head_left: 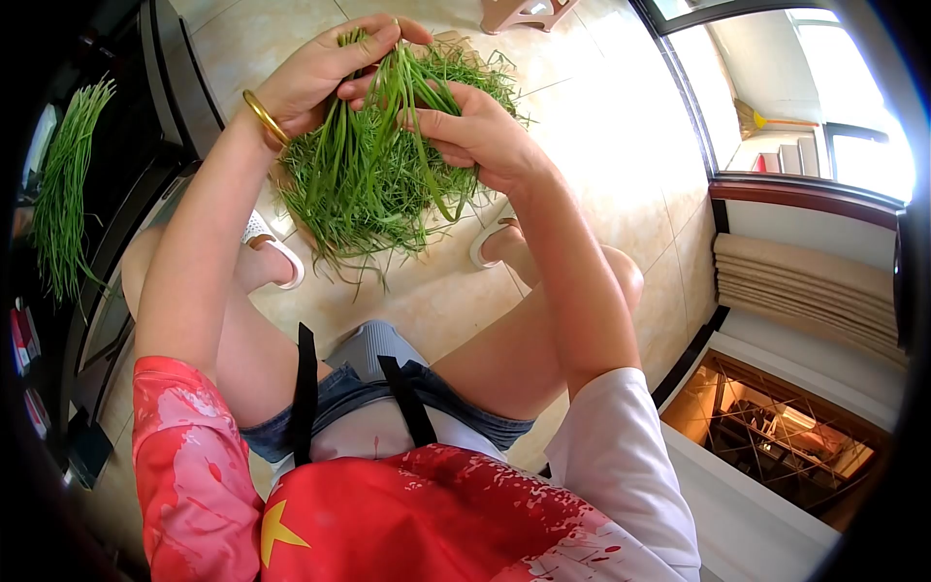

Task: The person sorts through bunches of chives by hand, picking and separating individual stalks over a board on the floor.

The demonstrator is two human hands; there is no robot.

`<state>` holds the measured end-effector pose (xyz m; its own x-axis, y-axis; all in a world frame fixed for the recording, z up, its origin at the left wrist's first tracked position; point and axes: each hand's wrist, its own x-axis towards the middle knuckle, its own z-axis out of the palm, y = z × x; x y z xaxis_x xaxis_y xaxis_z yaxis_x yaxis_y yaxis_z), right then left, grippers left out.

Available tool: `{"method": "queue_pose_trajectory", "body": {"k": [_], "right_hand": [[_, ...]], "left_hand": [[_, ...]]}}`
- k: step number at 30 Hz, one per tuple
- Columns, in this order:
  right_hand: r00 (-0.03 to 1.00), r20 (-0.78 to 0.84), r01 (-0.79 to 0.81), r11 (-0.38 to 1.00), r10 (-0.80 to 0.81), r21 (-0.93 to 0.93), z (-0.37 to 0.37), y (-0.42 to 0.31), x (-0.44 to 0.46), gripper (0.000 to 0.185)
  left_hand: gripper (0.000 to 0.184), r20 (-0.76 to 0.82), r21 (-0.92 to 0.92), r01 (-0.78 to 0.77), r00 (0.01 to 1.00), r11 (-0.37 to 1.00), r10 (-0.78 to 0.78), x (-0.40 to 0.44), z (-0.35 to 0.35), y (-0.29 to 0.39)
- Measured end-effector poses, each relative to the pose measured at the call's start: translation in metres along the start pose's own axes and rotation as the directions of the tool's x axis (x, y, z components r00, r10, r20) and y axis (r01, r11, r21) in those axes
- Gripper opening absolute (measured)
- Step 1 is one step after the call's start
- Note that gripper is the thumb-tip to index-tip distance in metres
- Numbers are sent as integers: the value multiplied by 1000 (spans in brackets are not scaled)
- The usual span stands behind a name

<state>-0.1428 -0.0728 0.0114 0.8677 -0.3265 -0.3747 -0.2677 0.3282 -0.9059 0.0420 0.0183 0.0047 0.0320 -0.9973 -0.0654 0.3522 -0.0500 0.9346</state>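
Fingers of the left hand [315,78] are pinched, those of the right hand [490,136] loosely curled, around a bunch of slender green leaves [394,89] — above a tangled green leafy heap [359,199] on the cream-tiled floor [635,199] — best held lightly, uncrushed.

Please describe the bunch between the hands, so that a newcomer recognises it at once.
On the tiled floor lies a wide green pile. Over it, the left hand and right hand hold a bunch of long stalks. Unlike the pile and the bundle on dark furniture, this bunch is held.
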Motion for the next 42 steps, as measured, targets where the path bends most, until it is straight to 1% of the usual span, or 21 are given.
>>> {"method": "queue_pose_trajectory", "body": {"k": [1,5,10,13,20,22,26,28,29,31,32,33,34,35,36,37,38,39,40,41,42], "right_hand": [[1000,30,-6,999,5,32,0,-1,0,27],[1000,22,15,1000,-15,8,3,-1,1,22],[1000,-15,-11,992,13,122,-5,4,3,17],[999,-36,-2,996,5,87,-3,-1,1,17],[999,-38,31,995,-28,98,-8,-2,1,17],[993,-81,87,994,-82,64,-4,-6,0,18],[992,-80,98,995,-96,17,-6,-6,0,20],[981,-165,82,989,-103,-127,-5,-5,1,23],[981,-165,82,989,-102,-127,-6,-3,3,23],[938,-320,55,968,-134,-247,-10,2,7,26],[938,-320,55,968,-134,-246,-10,4,8,26],[908,-395,61,977,-139,-204,-11,6,8,27],[872,-469,72,984,-140,-161,-13,8,9,28],[871,-471,72,984,-140,-161,-15,9,9,28],[840,-505,114,975,-198,-193,-19,10,9,24],[805,-535,154,961,-256,-227,-23,12,11,21],[805,-535,154,962,-255,-228,-29,17,16,21],[731,-551,265,911,-404,-317,-28,16,20,20],[695,-583,243,900,-422,-362,-30,15,17,19],[657,-613,217,889,-439,-404,-31,12,13,20],[657,-613,217,889,-439,-404,-29,5,6,20]], "left_hand": [[33,0,0,0,1000,1000,0,1,0,-2],[36,10,-18,11,1000,1000,-11,1,0,-4],[36,7,-34,18,1000,999,-17,0,-1,-3],[36,23,-60,16,1000,998,-15,1,-3,-4],[34,19,-135,20,1000,991,-18,0,-5,-5],[34,18,-145,19,1000,989,-16,-1,-5,-4],[31,47,-147,20,999,989,-13,-1,-7,-3],[29,65,-126,20,998,992,-11,0,-7,-4],[31,35,-104,22,999,994,-18,0,-6,-5],[33,4,-82,25,1000,996,-25,-1,0,-5],[33,-55,-45,23,998,999,-26,-3,5,-3],[33,-113,-7,24,993,1000,-24,-3,8,-2],[33,-111,-7,24,993,1000,-25,-3,5,-2],[32,-120,-21,-31,992,999,29,-1,-2,-3],[30,-130,-36,-87,988,996,81,1,-8,-4],[30,-186,-22,-113,977,993,107,3,-12,-7],[30,-186,-22,-113,977,993,106,4,-16,-8],[30,-144,-99,-110,985,989,95,5,-20,-8],[30,-102,-176,-103,991,979,86,5,-22,-8],[30,-103,-176,-102,991,979,85,4,-22,-8],[29,-130,-166,-103,988,981,82,3,-19,-6]]}}
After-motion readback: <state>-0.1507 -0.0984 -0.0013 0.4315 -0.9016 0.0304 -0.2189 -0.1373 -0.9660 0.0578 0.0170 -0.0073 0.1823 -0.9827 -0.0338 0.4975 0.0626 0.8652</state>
